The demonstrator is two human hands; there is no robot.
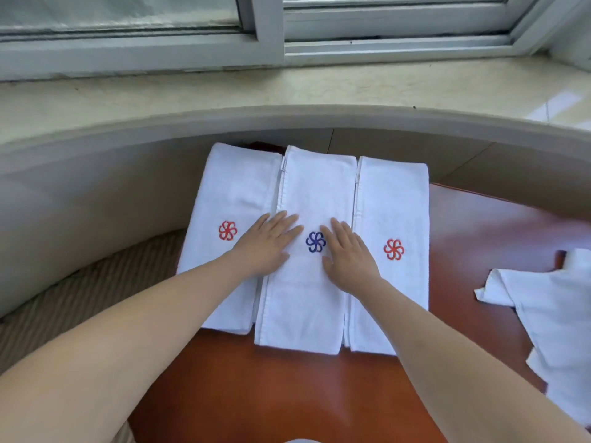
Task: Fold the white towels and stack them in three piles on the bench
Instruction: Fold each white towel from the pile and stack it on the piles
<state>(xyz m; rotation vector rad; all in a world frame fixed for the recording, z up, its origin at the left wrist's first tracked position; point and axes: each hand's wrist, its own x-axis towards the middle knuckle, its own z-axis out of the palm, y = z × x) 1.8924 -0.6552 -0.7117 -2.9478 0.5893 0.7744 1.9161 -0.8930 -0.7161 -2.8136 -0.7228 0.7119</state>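
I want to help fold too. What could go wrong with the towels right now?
1. Both hands, left and right, press flat on the middle pile. It touches the left pile and right pile, so a sideways push could skew them.
2. The left pile sits at the bench edge and might slip off.
3. The loose towel at the right hangs near the edge and could slide down.

Both bare forearms reach toward twelve o'clock. The left hand (267, 243) lies flat, straight fingers angled toward one o'clock; the right hand (347, 252) lies flat, fingers toward eleven o'clock.
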